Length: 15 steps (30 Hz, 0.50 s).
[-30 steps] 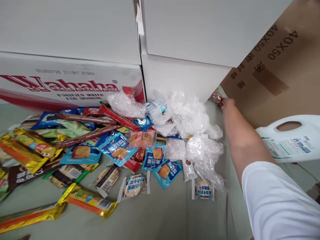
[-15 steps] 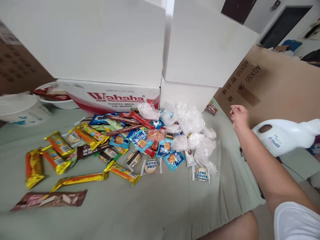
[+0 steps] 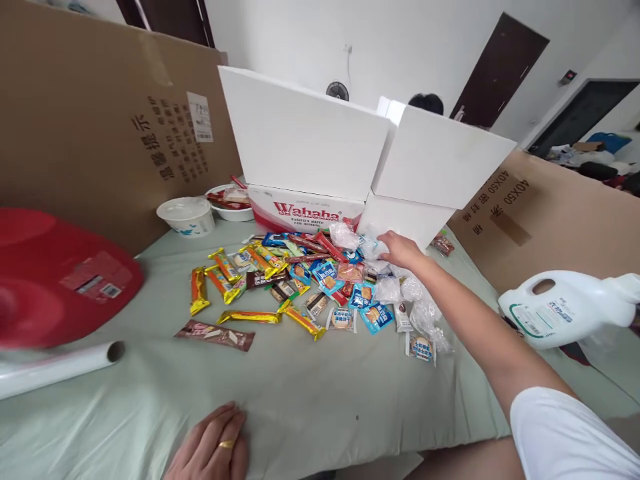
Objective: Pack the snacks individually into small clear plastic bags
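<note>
My right hand (image 3: 400,251) reaches over the back of a snack pile, thumb and fingers closed on a crumpled clear plastic bag (image 3: 371,247). More crumpled clear plastic (image 3: 424,316) lies under and beside my forearm. Left of it spread blue biscuit packets (image 3: 377,317), yellow-wrapped bars (image 3: 303,320) and a white-wrapped round biscuit (image 3: 342,319). A brown wafer packet (image 3: 216,335) lies apart at the front left. My left hand (image 3: 213,445), with a gold ring, rests on the green cloth at the near edge, holding nothing, its fingers partly cut off by the frame.
A white Wahaha carton (image 3: 307,213) with raised flaps stands behind the pile. At left are a lidded tub (image 3: 186,217), a white bowl (image 3: 235,212), a red container (image 3: 75,280) and a white roll (image 3: 55,370). A white detergent bottle (image 3: 560,307) lies at right. Cardboard panels (image 3: 165,120) border the sides.
My right hand has moved left from beside the right cardboard onto the plastic in the pile. The view has shifted and widened, bringing my left hand and the red container into sight.
</note>
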Available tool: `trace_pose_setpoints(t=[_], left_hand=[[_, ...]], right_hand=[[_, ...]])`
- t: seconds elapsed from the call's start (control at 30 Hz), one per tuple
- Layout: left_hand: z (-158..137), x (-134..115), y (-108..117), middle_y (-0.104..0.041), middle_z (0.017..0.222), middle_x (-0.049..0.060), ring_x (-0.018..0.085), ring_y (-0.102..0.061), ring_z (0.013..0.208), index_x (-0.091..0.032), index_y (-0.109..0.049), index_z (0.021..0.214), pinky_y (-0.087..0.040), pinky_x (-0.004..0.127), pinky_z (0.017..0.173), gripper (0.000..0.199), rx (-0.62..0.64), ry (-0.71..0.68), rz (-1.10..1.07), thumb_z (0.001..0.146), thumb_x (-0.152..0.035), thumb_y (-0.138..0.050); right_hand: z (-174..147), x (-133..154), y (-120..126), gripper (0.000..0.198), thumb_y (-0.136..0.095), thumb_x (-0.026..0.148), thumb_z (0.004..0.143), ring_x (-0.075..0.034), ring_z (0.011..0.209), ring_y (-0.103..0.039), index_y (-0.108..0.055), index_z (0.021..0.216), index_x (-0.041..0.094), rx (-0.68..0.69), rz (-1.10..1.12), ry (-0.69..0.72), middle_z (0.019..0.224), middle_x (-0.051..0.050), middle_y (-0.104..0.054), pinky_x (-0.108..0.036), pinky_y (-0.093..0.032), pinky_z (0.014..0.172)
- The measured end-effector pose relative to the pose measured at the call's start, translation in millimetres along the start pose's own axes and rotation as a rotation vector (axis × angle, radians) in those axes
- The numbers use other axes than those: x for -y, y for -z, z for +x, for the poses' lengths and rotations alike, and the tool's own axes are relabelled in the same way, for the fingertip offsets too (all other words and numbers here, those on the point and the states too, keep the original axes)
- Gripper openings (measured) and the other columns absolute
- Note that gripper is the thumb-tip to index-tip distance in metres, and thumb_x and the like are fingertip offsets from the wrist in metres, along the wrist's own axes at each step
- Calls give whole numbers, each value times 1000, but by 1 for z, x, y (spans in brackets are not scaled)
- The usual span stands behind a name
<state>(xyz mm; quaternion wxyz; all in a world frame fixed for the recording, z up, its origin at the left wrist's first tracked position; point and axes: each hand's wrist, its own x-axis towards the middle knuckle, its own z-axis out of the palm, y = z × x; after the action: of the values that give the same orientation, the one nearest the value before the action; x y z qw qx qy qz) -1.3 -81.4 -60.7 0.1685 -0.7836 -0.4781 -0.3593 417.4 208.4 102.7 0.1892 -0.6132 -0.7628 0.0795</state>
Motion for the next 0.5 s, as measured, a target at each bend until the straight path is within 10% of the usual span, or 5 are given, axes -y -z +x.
trace_pose_setpoints(t=[0.2,0.33,0.5], left_hand=[[-6,-9,2,-79,92,2,21,-75,88,-27,-71,95,-56,33,82,15,-27,221,-171,90,-18,-59],[16,-25,7,-74,84,4,20,-71,78,-23,-71,85,-57,31,69,22,111,772,-697,96,-38,-58],[73,-55,3,-71,118,12,28,-72,102,-23,-67,120,-60,38,72,72,340,1381,-1621,76,-80,-70]], right_hand=[[-21,30,8,13,-63,34,89,-15,70,-57,-68,94,23,-222,486,-92,82,-2,-66,-26,-45,62],[-92,53,-5,33,-87,36,69,-8,50,-34,-63,88,24,-53,1366,-264,65,8,-47,-20,-30,47],[-186,99,-78,39,-94,36,62,-5,49,-27,-66,84,22,173,1599,-508,60,8,-42,-18,-25,45]])
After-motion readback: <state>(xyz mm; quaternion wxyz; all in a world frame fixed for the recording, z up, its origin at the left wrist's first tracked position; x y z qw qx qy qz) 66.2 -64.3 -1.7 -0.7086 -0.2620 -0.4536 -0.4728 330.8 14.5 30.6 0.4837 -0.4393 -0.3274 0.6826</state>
